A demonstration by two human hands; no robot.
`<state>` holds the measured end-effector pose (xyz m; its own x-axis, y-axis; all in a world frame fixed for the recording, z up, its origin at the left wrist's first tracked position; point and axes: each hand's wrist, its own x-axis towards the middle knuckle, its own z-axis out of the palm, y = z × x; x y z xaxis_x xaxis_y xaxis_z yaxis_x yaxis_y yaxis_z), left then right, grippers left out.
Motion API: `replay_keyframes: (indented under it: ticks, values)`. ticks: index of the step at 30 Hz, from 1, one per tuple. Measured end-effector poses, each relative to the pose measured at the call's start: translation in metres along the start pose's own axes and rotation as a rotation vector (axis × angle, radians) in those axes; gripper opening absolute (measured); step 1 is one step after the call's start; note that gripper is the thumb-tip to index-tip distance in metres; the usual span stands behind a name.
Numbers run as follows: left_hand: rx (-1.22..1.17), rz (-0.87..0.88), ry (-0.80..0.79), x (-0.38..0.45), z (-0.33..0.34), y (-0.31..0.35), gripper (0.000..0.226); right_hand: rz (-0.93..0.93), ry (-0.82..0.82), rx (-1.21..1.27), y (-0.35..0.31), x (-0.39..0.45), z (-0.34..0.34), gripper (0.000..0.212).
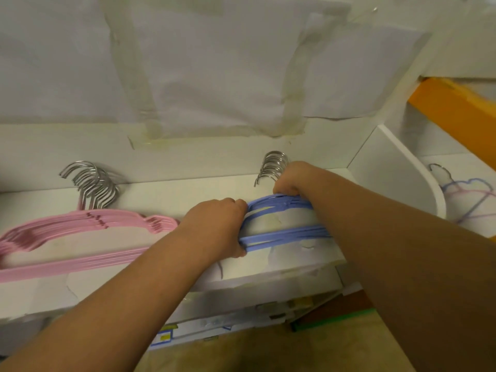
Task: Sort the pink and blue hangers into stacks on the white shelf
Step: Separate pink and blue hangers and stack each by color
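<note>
A stack of several pink hangers (80, 224) lies flat on the left of the white shelf (188, 189), metal hooks pointing to the back wall. To its right lies a stack of several blue hangers (281, 233). My left hand (214, 226) grips the left end of the blue stack, fingers curled round it. My right hand (292, 178) grips the top of the blue stack at the neck, just below its bunched metal hooks (273, 165). My right forearm hides the stack's right end.
A white curved divider (397, 173) closes the shelf on the right. Beyond it lie a few loose thin pink and blue hangers (467, 197). An orange beam (456, 108) runs at the upper right. Taped white sheets cover the back wall.
</note>
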<state>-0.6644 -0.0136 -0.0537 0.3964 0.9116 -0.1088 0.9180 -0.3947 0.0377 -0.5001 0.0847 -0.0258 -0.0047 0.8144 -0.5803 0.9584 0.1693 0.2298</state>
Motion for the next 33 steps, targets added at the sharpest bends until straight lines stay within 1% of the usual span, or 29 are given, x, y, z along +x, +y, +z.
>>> replay_keyframes:
  ticks: [3,5,9,11,14,18,22,33]
  values:
    - [0.019,-0.019,0.036,-0.002,0.004,0.004,0.052,-0.037,-0.061,-0.016,0.000,-0.012,-0.005,0.029]
    - [0.007,-0.027,0.045,-0.003,0.008,0.006,0.052,-0.061,-0.097,0.010,0.000,-0.019,-0.007,0.029]
    - [-0.034,-0.035,0.047,-0.007,0.012,0.003,0.052,-0.098,-0.139,-0.044,-0.001,-0.021,-0.010,0.028]
    - [-0.040,-0.042,0.061,-0.007,0.012,0.003,0.048,-0.110,-0.157,-0.071,-0.003,-0.020,-0.012,0.028]
    - [-0.020,-0.056,0.082,-0.008,0.015,0.007,0.038,-0.099,-0.145,-0.082,-0.003,-0.019,-0.013,0.029]
    - [-0.042,-0.077,0.062,-0.007,0.015,0.006,0.034,-0.078,-0.113,-0.050,-0.002,-0.020,-0.012,0.031]
    - [-0.080,-0.086,0.040,-0.006,0.013,0.006,0.037,-0.049,-0.073,-0.022,0.000,-0.017,-0.009,0.031]
    - [-0.103,-0.102,0.045,-0.005,0.017,0.012,0.042,-0.025,-0.072,0.002,0.002,-0.015,-0.007,0.032]
